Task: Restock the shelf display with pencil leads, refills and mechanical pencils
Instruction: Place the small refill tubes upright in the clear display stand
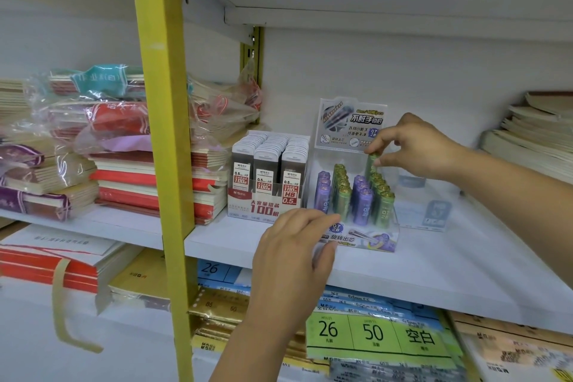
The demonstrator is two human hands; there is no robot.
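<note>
A clear display box point(369, 240) of purple and green lead tubes stands on the white shelf point(434, 273). My right hand point(412, 146) pinches the top of a green lead tube point(371, 164) at the back of the rightmost row. My left hand point(294, 253) rests against the box's front left corner, fingers curled on its edge. To the left stands a second display box point(268, 178) packed with grey 0.5 HB lead cases.
A yellow upright post point(164, 133) divides the shelves. Stacked notebooks in plastic wrap point(124, 146) fill the left side, and more notebooks point(536, 133) lie at the right. A pale box point(428, 208) sits behind the display. Paper packs point(375, 332) fill the shelf below.
</note>
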